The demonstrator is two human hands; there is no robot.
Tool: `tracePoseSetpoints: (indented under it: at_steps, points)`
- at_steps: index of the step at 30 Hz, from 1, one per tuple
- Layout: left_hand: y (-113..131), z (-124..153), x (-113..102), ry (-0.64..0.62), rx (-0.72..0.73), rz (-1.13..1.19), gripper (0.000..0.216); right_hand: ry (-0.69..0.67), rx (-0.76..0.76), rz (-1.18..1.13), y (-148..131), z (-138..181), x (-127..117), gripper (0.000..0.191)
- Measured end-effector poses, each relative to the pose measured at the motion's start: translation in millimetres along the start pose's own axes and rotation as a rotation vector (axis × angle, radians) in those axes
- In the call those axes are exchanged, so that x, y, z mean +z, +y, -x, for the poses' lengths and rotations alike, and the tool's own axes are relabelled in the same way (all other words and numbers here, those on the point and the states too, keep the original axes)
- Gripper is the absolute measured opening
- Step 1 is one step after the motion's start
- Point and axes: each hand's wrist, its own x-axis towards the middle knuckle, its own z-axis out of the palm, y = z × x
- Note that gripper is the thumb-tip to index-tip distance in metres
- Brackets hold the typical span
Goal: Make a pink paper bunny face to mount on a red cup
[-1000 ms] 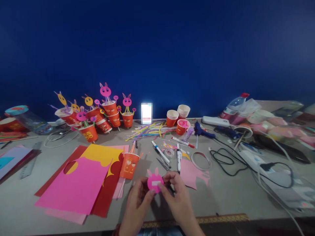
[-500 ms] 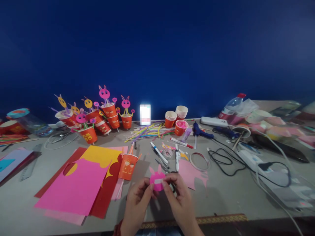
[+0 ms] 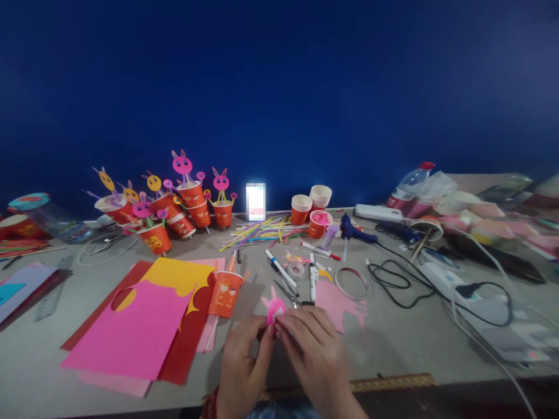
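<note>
A pink paper rabbit head (image 3: 274, 308) with two upright ears is held near the table's front edge, turned partly side-on. Part of a white strip shows on its near face. My left hand (image 3: 247, 355) pinches its lower left edge between thumb and fingers. My right hand (image 3: 312, 349) is closed at its right side, fingertips against the strip and paper; fingers hide the lower part. Just beyond lie scissors (image 3: 293, 301), partly covered by the right hand. To the left, an orange paper cup (image 3: 226, 295) has pipe cleaners or sticks coming out of it.
Coloured paper sheets (image 3: 131, 331) lie at left. Finished rabbit cups (image 3: 222, 212) stand at back left. Markers (image 3: 282, 270), a tape roll (image 3: 353, 283), pink paper scrap (image 3: 329, 302), glue gun (image 3: 356, 233) and black cable (image 3: 397, 285) spread right. A power strip (image 3: 476, 326) lies far right.
The rabbit head has turned from facing me to partly side-on. My right hand has moved in over it, close to the left fingertips, covering more of the white strip.
</note>
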Motion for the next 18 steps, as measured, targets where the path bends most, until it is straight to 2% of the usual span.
tracePoseSetpoints:
  at_steps: [3, 6, 13, 18]
  points:
    - [1.9, -2.0, -2.8, 0.011, 0.126, -0.094, 0.015, -0.021, -0.033, 0.014, -0.2, -3.1, -1.8, 0.015]
    - [3.5, -3.8, -4.5, 0.023, 0.186, -0.157, 0.015, -0.042, -0.05, 0.029, -1.2, -5.4, -2.4, 0.015]
    - [5.5, -3.2, -6.3, 0.006, 0.189, -0.159, 0.015, -0.031, -0.055, 0.021, -1.5, -6.7, -1.5, 0.013]
    - [8.2, -3.8, -7.0, 0.022, 0.2, -0.179, 0.015, -0.081, -0.073, 0.009, -3.0, -8.1, -5.6, 0.017]
